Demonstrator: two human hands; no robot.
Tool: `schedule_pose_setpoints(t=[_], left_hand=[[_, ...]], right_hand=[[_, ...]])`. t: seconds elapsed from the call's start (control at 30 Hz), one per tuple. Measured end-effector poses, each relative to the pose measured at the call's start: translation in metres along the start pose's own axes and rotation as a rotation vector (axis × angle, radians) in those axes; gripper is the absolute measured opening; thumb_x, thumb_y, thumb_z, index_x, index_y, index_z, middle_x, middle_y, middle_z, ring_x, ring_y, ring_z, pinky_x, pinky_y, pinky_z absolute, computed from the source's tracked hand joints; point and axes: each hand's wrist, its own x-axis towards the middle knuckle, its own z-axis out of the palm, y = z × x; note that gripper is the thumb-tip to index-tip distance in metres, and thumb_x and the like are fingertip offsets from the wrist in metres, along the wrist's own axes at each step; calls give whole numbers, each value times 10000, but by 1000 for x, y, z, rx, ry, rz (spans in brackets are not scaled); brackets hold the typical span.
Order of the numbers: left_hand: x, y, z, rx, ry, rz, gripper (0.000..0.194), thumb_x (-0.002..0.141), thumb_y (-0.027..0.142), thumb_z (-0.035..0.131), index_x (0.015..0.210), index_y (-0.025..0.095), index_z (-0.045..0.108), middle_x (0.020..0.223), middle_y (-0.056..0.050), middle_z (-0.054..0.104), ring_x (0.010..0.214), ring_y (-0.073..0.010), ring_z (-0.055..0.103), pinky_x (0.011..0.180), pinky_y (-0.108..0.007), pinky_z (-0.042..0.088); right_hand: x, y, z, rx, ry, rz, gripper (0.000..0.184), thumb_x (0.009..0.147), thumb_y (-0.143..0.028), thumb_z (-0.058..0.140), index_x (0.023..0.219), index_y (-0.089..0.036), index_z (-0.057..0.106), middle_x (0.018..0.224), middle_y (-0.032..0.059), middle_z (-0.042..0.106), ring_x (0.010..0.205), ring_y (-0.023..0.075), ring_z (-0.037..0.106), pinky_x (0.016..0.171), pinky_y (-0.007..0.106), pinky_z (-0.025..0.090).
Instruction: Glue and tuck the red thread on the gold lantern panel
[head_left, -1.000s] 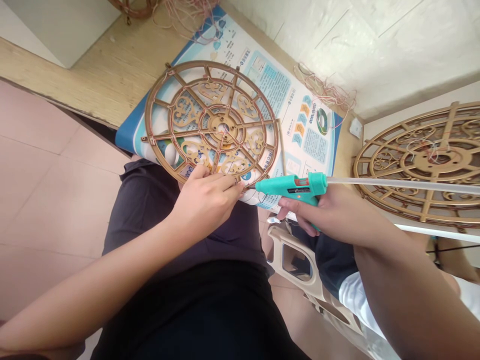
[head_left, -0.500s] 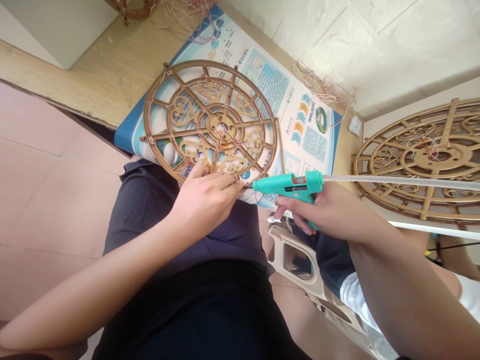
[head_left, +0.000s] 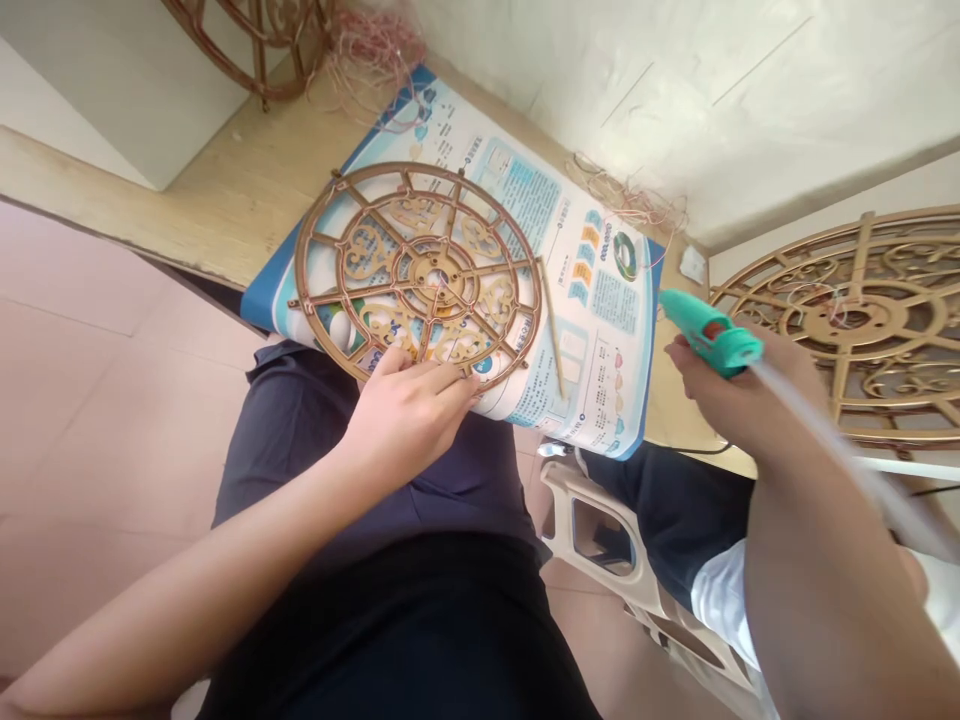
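Swung away to the right, off the wheel's rim: a teal hot glue gun [head_left: 709, 335], held up in the right hand [head_left: 739, 385], fingers [head_left: 686, 355] curled around its body, a long clear glue stick [head_left: 825, 430] trailing from the back. Lying flat on a blue-and-white printed poster [head_left: 592, 330], a round gold-coloured wooden filigree wheel [head_left: 420, 270] with straight spokes and scrolled panels, directly above the person's lap. Left hand [head_left: 409, 420] on the wheel's lower rim, fingers [head_left: 442, 375] slightly spread and pressing down, pinching nothing. Just beside the wheel, a thin wooden stick [head_left: 550, 330] on the poster. Beneath the poster, a pale wood counter [head_left: 225, 210]. Along the poster's far edge, a tangle of thin pink wire [head_left: 626, 200]. Off to the right, a larger matching filigree wheel [head_left: 847, 320]. Lower right, a beige plastic chair [head_left: 592, 530].
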Motion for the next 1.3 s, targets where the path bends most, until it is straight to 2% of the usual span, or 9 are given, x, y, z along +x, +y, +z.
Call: schedule_pose_setpoints(t=[0.17, 0.33, 0.47, 0.63, 0.83, 0.93, 1.07, 1.2, 1.3], left_hand=[[2, 1, -4, -25, -26, -8, 81, 1037, 189, 628, 1063, 155, 697, 872, 11, 750, 747, -193, 706, 747, -382, 329], [9, -13, -13, -17, -72, 62, 134, 1038, 185, 606, 912, 163, 645, 809, 10, 701, 719, -197, 665, 792, -384, 344], [18, -31, -24, -28, -113, 92, 155, 1049, 216, 608, 901, 178, 636, 826, 4, 702, 748, -197, 655, 878, -394, 352], [29, -42, -32, -87, -185, 56, 145, 1048, 245, 612, 918, 186, 635, 813, 18, 678, 746, -178, 629, 909, -389, 335], [49, -47, -22, -71, -213, 66, 182, 1006, 327, 680, 926, 173, 625, 807, 16, 651, 727, -173, 597, 897, -389, 329], [57, -48, -14, -63, -191, 75, 215, 1002, 333, 692, 884, 175, 605, 779, 24, 652, 701, -165, 589, 869, -377, 341], [57, -49, -8, -38, -112, 76, 249, 1003, 355, 703, 854, 185, 599, 737, 31, 640, 678, -166, 589, 847, -373, 364], [54, -48, -4, 6, -48, 79, 215, 987, 339, 726, 880, 186, 618, 738, 29, 660, 676, -169, 608, 859, -387, 385], [55, -48, -3, 12, -40, 72, 186, 984, 342, 730, 929, 186, 644, 753, 28, 681, 675, -165, 613, 852, -391, 391]], right_hand=[[26, 37, 24, -98, 29, -27, 247, 678, -277, 699, 842, -233, 520, 881, 107, 608, 846, 286, 593, 765, 428, 463], [37, 65, 42, -49, 28, -19, 295, 693, -344, 665, 928, -216, 539, 981, 135, 644, 901, 317, 627, 793, 459, 499], [42, 74, 36, 32, 53, 19, 312, 684, -289, 705, 939, -215, 541, 925, 102, 661, 774, 252, 627, 693, 399, 505], [30, 32, 22, 64, 163, 26, 202, 789, -323, 754, 808, -226, 578, 877, 145, 674, 753, 227, 603, 647, 381, 424], [15, -59, 47, -62, -473, 24, 469, 931, -593, 692, 687, -199, 619, 712, 77, 685, 584, 192, 576, 547, 337, 373], [23, -76, 54, -94, -595, -28, 437, 1031, -466, 583, 690, -192, 575, 692, 45, 657, 580, 158, 540, 562, 320, 362], [35, -72, 42, -123, -666, -57, 365, 973, -258, 602, 624, -189, 519, 610, 16, 595, 543, 141, 494, 547, 323, 353], [36, -62, 20, 54, -582, 69, 122, 898, -184, 635, 787, -189, 684, 692, 27, 692, 567, 173, 620, 519, 310, 430], [30, -68, 19, 531, -323, -74, 301, 986, -360, 628, 761, -184, 722, 712, 60, 709, 540, 167, 631, 503, 305, 495]])
